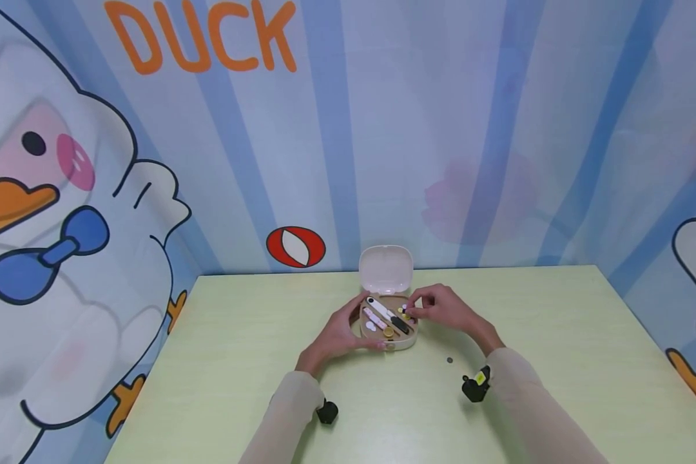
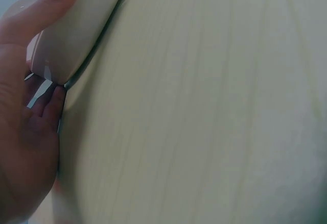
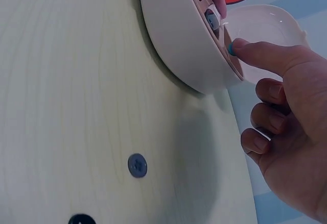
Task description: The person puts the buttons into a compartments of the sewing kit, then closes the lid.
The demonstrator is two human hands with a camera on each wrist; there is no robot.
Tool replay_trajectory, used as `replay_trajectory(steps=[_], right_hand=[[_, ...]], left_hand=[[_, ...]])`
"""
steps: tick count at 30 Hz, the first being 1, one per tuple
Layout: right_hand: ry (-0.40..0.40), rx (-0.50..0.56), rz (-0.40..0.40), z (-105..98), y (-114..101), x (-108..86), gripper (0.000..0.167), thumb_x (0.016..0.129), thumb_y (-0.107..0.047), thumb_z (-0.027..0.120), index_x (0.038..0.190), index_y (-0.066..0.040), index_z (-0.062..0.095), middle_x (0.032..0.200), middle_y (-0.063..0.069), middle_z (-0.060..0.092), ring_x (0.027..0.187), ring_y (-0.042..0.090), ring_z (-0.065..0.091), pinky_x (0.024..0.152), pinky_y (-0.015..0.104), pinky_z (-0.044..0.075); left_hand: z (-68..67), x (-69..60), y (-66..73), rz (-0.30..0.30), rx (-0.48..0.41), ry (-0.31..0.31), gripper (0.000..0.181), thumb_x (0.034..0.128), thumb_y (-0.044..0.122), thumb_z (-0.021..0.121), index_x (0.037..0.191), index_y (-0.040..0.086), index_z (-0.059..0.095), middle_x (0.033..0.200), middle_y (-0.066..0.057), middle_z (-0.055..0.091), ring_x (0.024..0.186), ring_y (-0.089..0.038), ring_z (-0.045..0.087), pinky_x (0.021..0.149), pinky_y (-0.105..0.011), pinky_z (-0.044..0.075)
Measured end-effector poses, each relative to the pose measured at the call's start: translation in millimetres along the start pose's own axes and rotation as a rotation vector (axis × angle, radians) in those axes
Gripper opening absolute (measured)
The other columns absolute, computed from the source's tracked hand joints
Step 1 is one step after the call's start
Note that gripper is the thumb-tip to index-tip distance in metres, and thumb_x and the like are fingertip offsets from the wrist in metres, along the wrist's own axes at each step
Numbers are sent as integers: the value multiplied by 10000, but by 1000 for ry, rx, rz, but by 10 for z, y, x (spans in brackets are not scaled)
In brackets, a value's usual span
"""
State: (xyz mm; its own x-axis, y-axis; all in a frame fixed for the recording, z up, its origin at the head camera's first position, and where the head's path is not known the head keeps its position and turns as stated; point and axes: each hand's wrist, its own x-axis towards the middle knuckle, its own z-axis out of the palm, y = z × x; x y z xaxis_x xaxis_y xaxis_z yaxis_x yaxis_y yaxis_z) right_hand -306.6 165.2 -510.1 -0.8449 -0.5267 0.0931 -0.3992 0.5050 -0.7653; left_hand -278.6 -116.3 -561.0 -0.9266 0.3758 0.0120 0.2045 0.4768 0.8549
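Note:
A cream sewing-kit-like box (image 1: 398, 346) stands on the table with its lid (image 1: 386, 269) raised. My left hand (image 1: 338, 332) grips its left side, thumb along the front wall by the round clasp. Inside lie a long white and black tool (image 1: 387, 314), a pink patterned stick (image 1: 374, 318), a round gold piece (image 1: 388, 332) and white pieces. My right hand (image 1: 443, 308) reaches over the right compartment, where small coloured pieces lie. Its thumb and finger pinch a tiny teal button (image 3: 231, 49), mostly covered by the fingertip; the other fingers curl in.
A dark grey button (image 3: 137, 165) lies on the pale table (image 1: 255, 322), right of the box. A black round thing (image 3: 82, 219) shows at the bottom of the right wrist view. Behind the table hangs a blue striped cloth (image 1: 383, 129).

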Motion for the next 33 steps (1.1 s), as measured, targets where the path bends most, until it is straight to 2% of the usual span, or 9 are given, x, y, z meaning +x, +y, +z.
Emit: replay_trajectory(steps=[7,11,20,26,33], right_hand=[[-1,-6,-4,71,28,60,46,965,-130,754,960,-93,780,664,34,582,593,120,450,525,222,341],[7,-18,5,102,33,88,45,966,-136,754,964,-101,782,680,-19,580,614,125,474,536,223,361],[11,-38,4,113,8,123,44,961,-121,755,981,-108,792,659,-45,557,602,118,483,531,222,368],[17,-33,42,104,-26,107,130,987,-168,735,1076,-106,806,680,-24,537,612,132,467,523,226,355],[28,-36,-1,51,-100,22,232,999,-195,723,1178,-57,772,637,-23,492,568,130,431,506,238,346]], left_hand=[[12,-11,16,-1,-8,-4,1148,723,515,937,1647,293,293,1666,31,341,1499,-189,373,1223,-405,335],[9,-10,26,2,-7,-2,1156,718,507,943,1648,282,293,1666,28,342,1497,-187,373,1225,-393,331],[4,-8,35,-2,-8,-1,1169,710,511,946,1649,278,290,1669,28,337,1502,-185,364,1228,-396,323],[6,-7,34,-8,-4,2,1167,710,521,944,1648,286,291,1669,31,335,1503,-190,364,1226,-406,328],[-4,-17,34,1,-4,2,1163,716,514,942,1649,271,290,1669,27,336,1501,-189,369,1225,-399,332]])
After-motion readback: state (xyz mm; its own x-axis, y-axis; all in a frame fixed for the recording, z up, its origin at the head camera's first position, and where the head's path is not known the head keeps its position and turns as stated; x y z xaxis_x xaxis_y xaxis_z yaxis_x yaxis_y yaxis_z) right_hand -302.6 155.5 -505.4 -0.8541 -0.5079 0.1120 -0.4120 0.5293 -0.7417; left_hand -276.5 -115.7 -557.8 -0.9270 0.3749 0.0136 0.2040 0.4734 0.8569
